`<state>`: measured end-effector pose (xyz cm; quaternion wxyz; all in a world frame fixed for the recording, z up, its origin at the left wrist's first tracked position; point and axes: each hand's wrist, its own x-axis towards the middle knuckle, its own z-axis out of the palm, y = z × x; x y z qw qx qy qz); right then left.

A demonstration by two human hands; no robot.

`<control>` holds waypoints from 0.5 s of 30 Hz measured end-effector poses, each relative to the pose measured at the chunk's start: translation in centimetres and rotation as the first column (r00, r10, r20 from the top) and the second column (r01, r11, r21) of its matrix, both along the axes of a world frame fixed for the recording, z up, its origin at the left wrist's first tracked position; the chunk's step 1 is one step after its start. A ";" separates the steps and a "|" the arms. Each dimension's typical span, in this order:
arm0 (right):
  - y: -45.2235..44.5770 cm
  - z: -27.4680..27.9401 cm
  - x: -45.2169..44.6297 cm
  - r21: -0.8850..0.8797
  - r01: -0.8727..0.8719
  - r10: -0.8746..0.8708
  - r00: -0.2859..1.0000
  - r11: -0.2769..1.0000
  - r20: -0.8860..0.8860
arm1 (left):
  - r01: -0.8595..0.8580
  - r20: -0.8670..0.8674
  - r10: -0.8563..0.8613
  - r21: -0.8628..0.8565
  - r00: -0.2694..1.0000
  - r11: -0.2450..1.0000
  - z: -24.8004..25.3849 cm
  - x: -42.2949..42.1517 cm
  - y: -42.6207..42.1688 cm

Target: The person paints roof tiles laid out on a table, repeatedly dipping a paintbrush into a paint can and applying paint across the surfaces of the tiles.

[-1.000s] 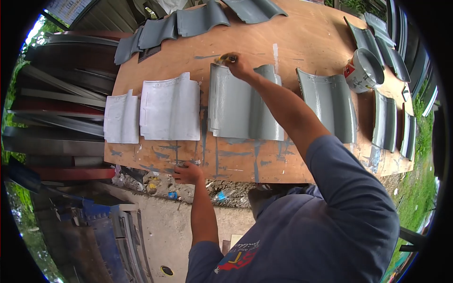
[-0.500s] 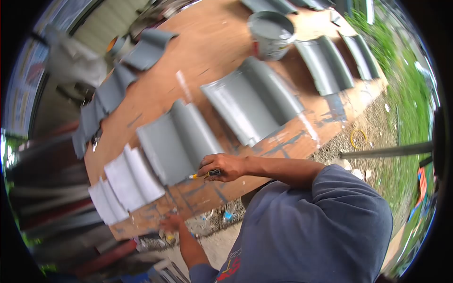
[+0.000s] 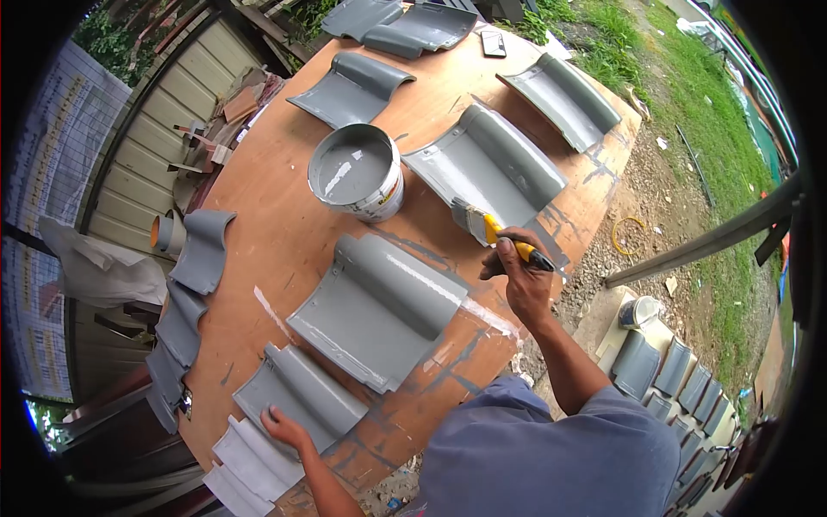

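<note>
My right hand (image 3: 523, 274) is closed around the black and yellow handle of a paintbrush (image 3: 490, 227). The brush's grey-coated bristles are over the lower edge of a grey roof tile (image 3: 487, 164); whether they touch it I cannot tell. At the lower left, my left hand (image 3: 286, 428) is at the left end of another grey tile (image 3: 301, 396), its fingers partly spread. A large grey tile (image 3: 375, 314) lies between the two hands. Behind it stands a bucket of grey paint (image 3: 355, 172). Two whitish unpainted tiles (image 3: 256, 457) lie beside my left hand.
More grey tiles stand along the left edge (image 3: 204, 252) and far end of the wooden table (image 3: 258, 215). A phone-like object (image 3: 494, 44) lies at the far end. Right of the table are a slanted metal bar (image 3: 706, 237), a small bucket (image 3: 639, 312) and rows of tiles (image 3: 637, 364).
The view has turned rightward along the table. My right hand with the brush has moved from the tile near the white ones to one further right. My left hand has come onto a tile.
</note>
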<state>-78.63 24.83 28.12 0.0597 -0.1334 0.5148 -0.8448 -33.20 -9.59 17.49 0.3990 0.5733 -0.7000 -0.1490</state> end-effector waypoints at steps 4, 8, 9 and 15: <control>-1.8 0.5 -3.1 0.045 -0.046 0.054 0.979 0.998 -0.196 | 0.496 -0.351 -0.380 0.345 0.856 0.797 2.2 -17.1 -2.3; -6.3 -0.2 -10.1 0.269 -0.079 0.146 0.961 0.960 -0.236 | 0.658 -0.611 -0.316 0.484 0.726 0.578 5.1 -31.1 -2.0; -8.6 -0.8 -12.2 0.164 -0.127 0.162 0.961 0.978 -0.225 | 0.699 -0.671 -0.288 0.485 0.683 0.526 4.8 -33.5 -3.1; -18.4 -1.2 -22.3 0.382 0.013 0.111 0.947 0.924 -0.302 | 0.782 -0.825 -0.097 0.481 0.557 0.397 4.8 -43.5 -8.0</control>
